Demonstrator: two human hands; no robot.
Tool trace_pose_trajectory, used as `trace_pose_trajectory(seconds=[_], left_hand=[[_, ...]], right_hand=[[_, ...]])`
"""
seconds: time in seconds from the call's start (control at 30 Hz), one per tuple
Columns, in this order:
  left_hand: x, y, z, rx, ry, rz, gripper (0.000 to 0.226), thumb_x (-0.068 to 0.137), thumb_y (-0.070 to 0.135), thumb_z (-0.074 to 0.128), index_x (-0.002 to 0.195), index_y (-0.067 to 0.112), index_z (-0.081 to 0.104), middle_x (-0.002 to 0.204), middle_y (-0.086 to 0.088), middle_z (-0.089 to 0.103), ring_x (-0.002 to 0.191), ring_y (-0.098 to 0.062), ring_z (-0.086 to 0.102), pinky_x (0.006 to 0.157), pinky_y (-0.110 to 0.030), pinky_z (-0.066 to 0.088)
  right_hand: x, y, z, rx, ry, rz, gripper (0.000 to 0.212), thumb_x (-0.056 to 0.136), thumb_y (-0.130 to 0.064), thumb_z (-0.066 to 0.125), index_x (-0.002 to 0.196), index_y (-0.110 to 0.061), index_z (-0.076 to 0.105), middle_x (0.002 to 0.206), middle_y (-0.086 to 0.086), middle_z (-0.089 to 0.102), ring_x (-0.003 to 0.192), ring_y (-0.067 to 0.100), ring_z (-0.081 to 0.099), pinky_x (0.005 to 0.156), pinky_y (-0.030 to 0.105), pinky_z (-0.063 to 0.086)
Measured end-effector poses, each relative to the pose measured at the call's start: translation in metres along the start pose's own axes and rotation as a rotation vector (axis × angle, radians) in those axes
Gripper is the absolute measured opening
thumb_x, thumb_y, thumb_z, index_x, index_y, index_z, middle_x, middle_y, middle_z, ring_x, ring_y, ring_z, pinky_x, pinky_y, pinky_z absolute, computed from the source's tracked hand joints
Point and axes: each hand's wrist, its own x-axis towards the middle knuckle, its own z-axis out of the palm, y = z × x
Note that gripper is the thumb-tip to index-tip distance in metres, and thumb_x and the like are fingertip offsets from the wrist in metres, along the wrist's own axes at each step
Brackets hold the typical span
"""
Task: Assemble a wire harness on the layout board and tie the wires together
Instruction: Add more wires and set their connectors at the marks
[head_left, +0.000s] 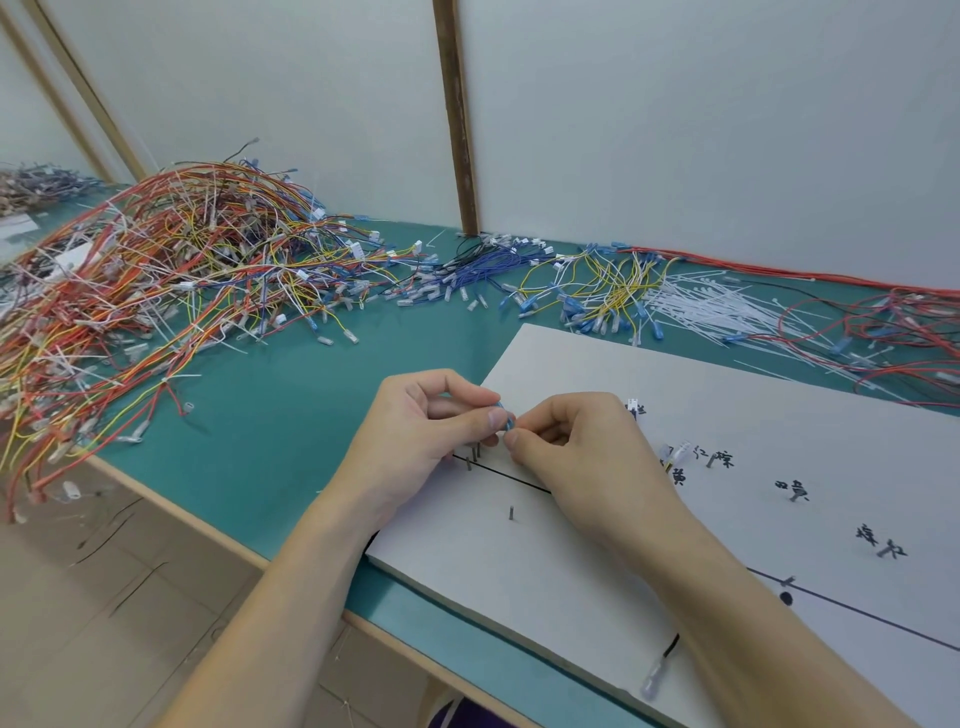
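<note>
Both hands pinch one small blue-sleeved terminal (505, 419) between thumb and forefinger, left hand (426, 421) and right hand (576, 441) meeting above the white board (727, 415) near its metal pegs (474, 456). Their fingers hide most of the terminal and its wire.

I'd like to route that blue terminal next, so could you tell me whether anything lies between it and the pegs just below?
Nothing visible does. Both hands pinch the terminal right above the pegs on the board; only bare board shows around them.
</note>
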Motion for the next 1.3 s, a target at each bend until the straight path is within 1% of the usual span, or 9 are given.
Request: trace_pose_trajectory(seconds=[0.17,0.27,0.37,0.57,0.83,0.93,1.03,1.13,1.3], left_hand=[[-0.002,0.000,-0.002,0.014,0.025,-0.035,0.013,0.080,0.018,0.087,0.084,0.025,0.077,0.093,-0.011,0.081,0.073,-0.016,0.074,0.053,-0.013,0.045],[-0.002,0.000,-0.002,0.021,0.021,-0.041,0.017,0.075,0.024,0.090,0.084,0.025,0.076,0.092,-0.012,0.081,0.074,-0.016,0.074,0.053,-0.014,0.045],[-0.001,-0.001,-0.001,-0.016,-0.018,-0.032,0.017,0.072,0.024,0.087,0.086,0.021,0.077,0.092,-0.015,0.080,0.074,-0.017,0.074,0.064,-0.013,0.051],[0.003,-0.006,-0.003,0.002,-0.043,-0.025,0.016,0.076,0.016,0.087,0.089,0.018,0.078,0.092,-0.016,0.080,0.082,-0.022,0.076,0.078,-0.021,0.057],[0.006,-0.007,-0.006,0.034,-0.066,-0.026,0.014,0.076,0.018,0.085,0.089,0.019,0.080,0.092,-0.014,0.080,0.082,-0.020,0.076,0.077,-0.019,0.056],[0.009,-0.001,-0.008,0.094,-0.098,-0.043,0.011,0.081,0.015,0.085,0.091,0.018,0.081,0.089,-0.011,0.080,0.073,-0.015,0.070,0.062,-0.015,0.050],[0.014,0.005,-0.011,0.159,-0.089,-0.058,0.014,0.077,0.013,0.087,0.088,0.018,0.080,0.086,-0.015,0.079,0.069,-0.017,0.061,0.051,-0.018,0.044],[0.020,0.005,-0.009,0.197,-0.062,-0.066,0.013,0.080,0.007,0.087,0.086,0.015,0.079,0.083,-0.014,0.078,0.063,-0.014,0.062,0.047,-0.019,0.043],[0.025,0.005,-0.004,0.262,-0.059,-0.077,0.014,0.081,0.008,0.087,0.089,0.015,0.077,0.082,-0.009,0.078,0.059,-0.010,0.065,0.047,-0.013,0.041]], right_hand=[[-0.002,-0.002,0.001,0.030,0.021,0.016,0.013,0.086,-0.029,0.080,0.075,-0.022,0.075,0.063,-0.009,0.072,0.051,-0.001,0.054,0.050,0.014,0.039],[-0.003,-0.003,0.000,0.072,0.024,0.046,0.023,0.084,-0.029,0.082,0.088,-0.026,0.060,0.076,-0.002,0.076,0.055,0.004,0.056,0.054,0.021,0.041],[-0.003,-0.002,0.001,0.121,0.010,0.021,0.032,0.087,-0.019,0.079,0.085,-0.022,0.047,0.080,0.008,0.075,0.055,0.011,0.050,0.055,0.027,0.040],[-0.004,-0.001,0.003,0.128,0.001,-0.045,0.034,0.087,-0.011,0.077,0.078,-0.020,0.045,0.083,0.017,0.072,0.059,0.014,0.049,0.059,0.030,0.041],[-0.004,-0.001,0.003,0.139,-0.011,-0.037,0.034,0.086,-0.010,0.078,0.078,-0.019,0.046,0.079,0.013,0.073,0.060,0.014,0.050,0.060,0.031,0.041],[-0.004,-0.003,0.002,0.142,0.000,-0.031,0.031,0.085,-0.014,0.081,0.078,-0.018,0.051,0.074,0.010,0.071,0.057,0.010,0.049,0.053,0.022,0.039],[-0.004,-0.005,0.001,0.065,0.021,-0.040,0.025,0.083,-0.020,0.083,0.079,-0.021,0.058,0.073,-0.005,0.066,0.057,0.005,0.051,0.053,0.015,0.042],[-0.004,-0.005,0.001,-0.026,0.056,-0.049,0.019,0.088,-0.012,0.074,0.084,-0.026,0.063,0.079,-0.008,0.069,0.066,0.006,0.061,0.059,0.013,0.047],[-0.005,-0.008,-0.005,-0.180,0.091,-0.066,0.033,0.089,0.000,0.056,0.095,-0.031,0.063,0.080,-0.015,0.068,0.077,-0.005,0.062,0.062,0.006,0.043]])
